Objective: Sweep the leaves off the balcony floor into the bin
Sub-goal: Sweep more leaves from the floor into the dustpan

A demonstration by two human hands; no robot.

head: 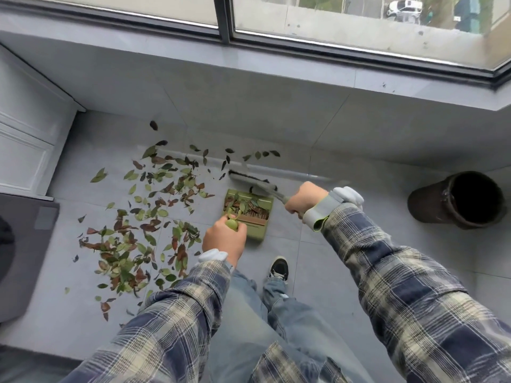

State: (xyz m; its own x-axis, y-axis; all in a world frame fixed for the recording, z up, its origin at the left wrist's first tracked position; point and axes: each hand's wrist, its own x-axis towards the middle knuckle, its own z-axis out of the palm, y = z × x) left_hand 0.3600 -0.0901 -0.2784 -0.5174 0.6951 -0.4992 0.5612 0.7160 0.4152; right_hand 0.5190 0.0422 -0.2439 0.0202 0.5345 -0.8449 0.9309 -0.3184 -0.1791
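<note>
Green and brown leaves (143,217) lie scattered over the grey tiled floor, mostly left of centre. A green dustpan (258,233) stands on the floor with several leaves inside it. My left hand (224,239) grips the round top of the dustpan's green handle. My right hand (304,199) grips the handle of a broom, whose grey head (253,179) lies on the floor just beyond the dustpan's mouth. A dark round bin (457,200) stands open on the floor at the right, well apart from both hands.
A low grey wall under the window (249,106) bounds the far side. White cabinet doors (25,150) stand at the left, with a dark mat (25,244) below them. My shoe (279,269) and jeans are just behind the dustpan.
</note>
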